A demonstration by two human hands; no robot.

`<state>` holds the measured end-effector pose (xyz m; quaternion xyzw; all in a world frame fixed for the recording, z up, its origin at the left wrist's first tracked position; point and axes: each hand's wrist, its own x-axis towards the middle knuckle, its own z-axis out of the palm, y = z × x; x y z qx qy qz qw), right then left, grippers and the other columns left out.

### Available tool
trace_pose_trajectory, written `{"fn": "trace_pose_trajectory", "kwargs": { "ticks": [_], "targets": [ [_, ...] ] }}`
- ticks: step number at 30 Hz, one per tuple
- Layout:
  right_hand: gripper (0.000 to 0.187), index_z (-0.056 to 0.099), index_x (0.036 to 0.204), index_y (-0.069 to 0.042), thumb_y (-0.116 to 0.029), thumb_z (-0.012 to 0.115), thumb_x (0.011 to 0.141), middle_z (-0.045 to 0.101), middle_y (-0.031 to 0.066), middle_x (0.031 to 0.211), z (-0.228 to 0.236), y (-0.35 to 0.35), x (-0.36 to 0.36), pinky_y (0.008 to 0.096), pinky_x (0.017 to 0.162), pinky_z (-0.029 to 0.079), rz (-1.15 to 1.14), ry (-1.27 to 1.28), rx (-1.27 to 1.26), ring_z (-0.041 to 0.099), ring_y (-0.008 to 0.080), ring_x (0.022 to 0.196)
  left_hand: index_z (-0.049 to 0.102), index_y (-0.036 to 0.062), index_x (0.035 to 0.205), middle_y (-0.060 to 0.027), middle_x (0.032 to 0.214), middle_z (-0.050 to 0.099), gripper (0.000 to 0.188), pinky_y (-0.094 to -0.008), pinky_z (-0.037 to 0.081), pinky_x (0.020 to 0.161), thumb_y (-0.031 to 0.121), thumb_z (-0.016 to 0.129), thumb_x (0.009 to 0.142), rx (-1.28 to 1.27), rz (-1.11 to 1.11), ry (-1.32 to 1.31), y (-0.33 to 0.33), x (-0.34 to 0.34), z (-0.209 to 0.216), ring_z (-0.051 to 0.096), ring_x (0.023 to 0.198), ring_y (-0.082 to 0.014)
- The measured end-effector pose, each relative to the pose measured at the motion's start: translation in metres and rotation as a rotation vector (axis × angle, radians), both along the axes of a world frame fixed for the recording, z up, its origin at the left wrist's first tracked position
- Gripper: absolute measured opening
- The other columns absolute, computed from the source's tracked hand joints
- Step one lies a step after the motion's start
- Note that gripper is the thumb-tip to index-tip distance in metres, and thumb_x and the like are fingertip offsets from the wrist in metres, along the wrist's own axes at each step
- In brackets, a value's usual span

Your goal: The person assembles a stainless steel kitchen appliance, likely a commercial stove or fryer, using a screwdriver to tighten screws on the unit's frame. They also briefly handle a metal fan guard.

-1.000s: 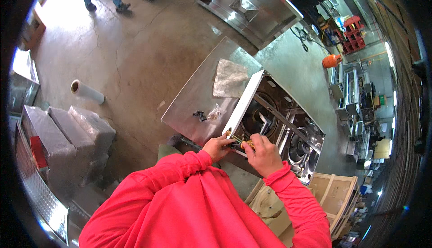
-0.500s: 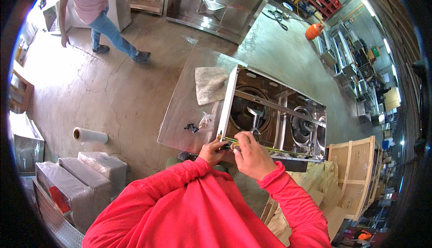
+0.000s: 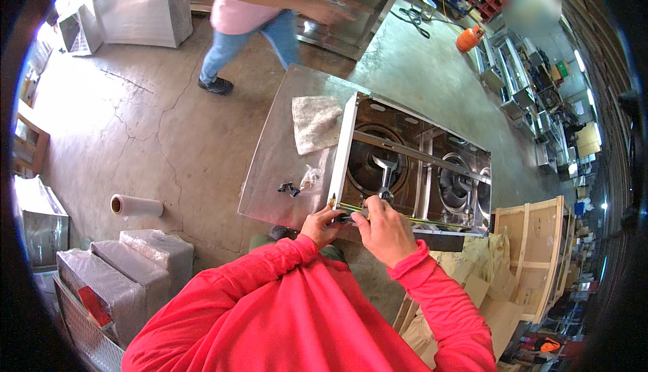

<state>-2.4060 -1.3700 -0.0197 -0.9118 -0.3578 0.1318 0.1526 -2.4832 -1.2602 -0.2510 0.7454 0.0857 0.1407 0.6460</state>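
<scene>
A steel burner unit with round burners and a cross bar lies in front of me, its inside showing. Along its near edge runs a thin yellow-green pipe. At the near left corner, my left hand pinches a small dark fitting. My right hand is at the other side of that fitting, thumb and fingers closed around something too small to make out. A grey metal burner arm stands just beyond the right fingers.
A metal sheet under the unit bears a folded cloth, small black parts and a plastic bag. A person in pink walks beyond. Wrapped boxes, a film roll and a wooden crate stand around.
The person in pink has walked rightward, closer to the metal sheet. My right hand has shifted slightly right and down, its fingers turned lower; my left hand stays at the fitting.
</scene>
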Motion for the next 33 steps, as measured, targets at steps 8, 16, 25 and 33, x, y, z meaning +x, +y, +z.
{"fn": "trace_pose_trajectory", "kwargs": {
  "ticks": [8,16,25,33],
  "targets": [
    [0.034,0.053,0.118,-0.001,-0.019,0.068,0.094,0.066,0.0234,0.105,-0.003,0.004,-0.002,0.0495,0.077,0.055,-0.051,0.001,0.024,0.066,0.0451,0.094,0.071,0.0069,0.115,-0.0156,0.093,0.065,0.035,-0.0419,0.055,0.067,0.004,0.072,0.08,-0.007,-0.003,0.006,0.001,0.001,-0.002,0.07,0.074,-0.0347],
    [0.036,0.053,0.12,0.002,-0.018,0.067,0.094,0.064,0.0245,0.111,-0.004,-0.001,-0.003,0.0485,0.082,0.054,-0.088,0.065,0.046,0.065,0.0445,0.1,0.07,0.0082,0.117,-0.0149,0.092,0.065,0.035,-0.0417,0.055,0.067,0.005,0.071,0.082,0.025,-0.018,0.008,0.0,0.002,-0.003,0.069,0.075,-0.0351],
    [0.026,0.054,0.107,-0.001,-0.018,0.069,0.093,0.063,0.0201,0.095,-0.018,0.0,-0.014,0.0478,0.071,0.054,-0.133,-0.07,0.157,0.066,0.0425,0.084,0.071,0.0093,0.117,-0.0151,0.092,0.066,0.037,-0.0388,0.055,0.069,0.007,0.073,0.08,0.0,-0.043,0.078,0.004,0.005,0.002,0.07,0.075,-0.0311],
    [0.026,0.058,0.106,-0.001,-0.02,0.071,0.093,0.067,0.0211,0.093,-0.002,-0.01,-0.019,0.0459,0.065,0.054,-0.322,-0.136,0.332,0.068,0.0421,0.083,0.072,0.0126,0.119,-0.0138,0.099,0.07,0.037,-0.0377,0.056,0.071,0.011,0.076,0.082,0.09,-0.117,0.11,0.018,0.007,0.029,0.071,0.079,-0.0316]
  ]
}}
